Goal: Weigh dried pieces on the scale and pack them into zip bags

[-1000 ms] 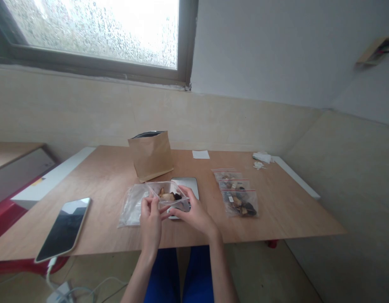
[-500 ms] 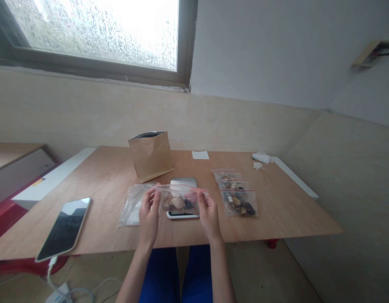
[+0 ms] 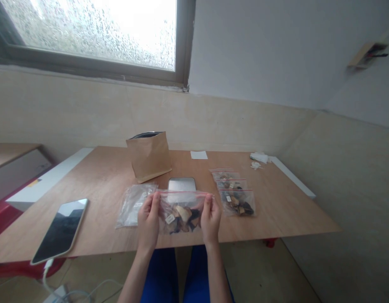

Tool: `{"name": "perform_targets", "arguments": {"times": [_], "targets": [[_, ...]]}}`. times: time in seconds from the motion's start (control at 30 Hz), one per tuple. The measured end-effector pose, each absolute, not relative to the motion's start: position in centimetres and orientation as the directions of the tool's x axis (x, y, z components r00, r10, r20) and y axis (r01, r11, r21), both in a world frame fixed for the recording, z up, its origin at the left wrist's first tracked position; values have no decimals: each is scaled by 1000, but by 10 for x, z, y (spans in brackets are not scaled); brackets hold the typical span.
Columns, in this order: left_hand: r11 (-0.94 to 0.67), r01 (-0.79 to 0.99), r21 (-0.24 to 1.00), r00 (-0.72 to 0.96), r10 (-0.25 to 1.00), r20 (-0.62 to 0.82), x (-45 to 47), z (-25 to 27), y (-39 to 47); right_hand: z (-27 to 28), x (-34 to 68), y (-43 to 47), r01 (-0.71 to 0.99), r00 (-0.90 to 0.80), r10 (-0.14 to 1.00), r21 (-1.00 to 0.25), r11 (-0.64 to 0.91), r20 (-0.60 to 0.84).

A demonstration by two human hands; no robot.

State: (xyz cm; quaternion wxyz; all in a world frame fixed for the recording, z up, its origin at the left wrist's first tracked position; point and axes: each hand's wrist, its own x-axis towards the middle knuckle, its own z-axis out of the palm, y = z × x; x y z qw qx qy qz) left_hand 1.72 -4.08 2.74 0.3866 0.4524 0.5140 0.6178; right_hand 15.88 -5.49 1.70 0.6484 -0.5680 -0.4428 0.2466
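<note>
Stretched between both hands is a clear zip-lock bag [image 3: 181, 214] with a red seal strip along its top. Dark and tan dried pieces and a small white label show through the plastic. My left hand [image 3: 148, 221] pinches its upper left corner, and my right hand [image 3: 210, 219] pinches the upper right. Behind the bag lies a small silver-topped scale [image 3: 181, 184], its front part covered by the bag. Several filled zip-lock bags [image 3: 237, 203] overlap in a row to the right. Clear plastic bags [image 3: 129, 208] lie flat beside my left hand.
An open brown paper pouch [image 3: 149, 158] stands behind the scale to the left. A phone [image 3: 60, 231] on a charging cable lies at the left front edge. A white paper [image 3: 199, 155] and white scraps [image 3: 259, 158] lie toward the back.
The held bag has tilted upright, so its face, contents and label now show fully. My hands have spread slightly apart, pulling the top edge straight.
</note>
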Motion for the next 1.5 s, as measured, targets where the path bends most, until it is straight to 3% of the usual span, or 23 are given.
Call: {"name": "perform_targets", "arguments": {"times": [0.4, 0.63, 0.87, 1.0, 1.1, 1.27, 1.5], "targets": [[-52, -95, 994, -200, 979, 32, 9, 30, -41, 17, 181, -53, -38, 528, 835, -978, 203, 153], [-71, -110, 991, -209, 977, 47, 8, 25, -40, 18, 180, -55, 123, 480, 837, -965, 231, 261], [-179, 119, 977, -258, 944, 204, 7, 21, -41, 14, 176, -53, 183, 518, 799, -952, 247, 307], [-185, 148, 971, -274, 936, 220, 8, 22, -41, 14, 176, -53, 191, 520, 795, -950, 247, 312], [-166, 26, 986, -281, 945, 166, 12, 22, -40, 14, 177, -52, 169, 516, 804, -955, 243, 296], [-115, -323, 939, -292, 956, 17, 23, 18, -39, 10, 172, -49, 102, 469, 842, -963, 249, 268], [-75, -413, 908, -283, 958, -50, 25, 14, -39, 12, 166, -50, 35, 420, 876, -969, 245, 236]]}}
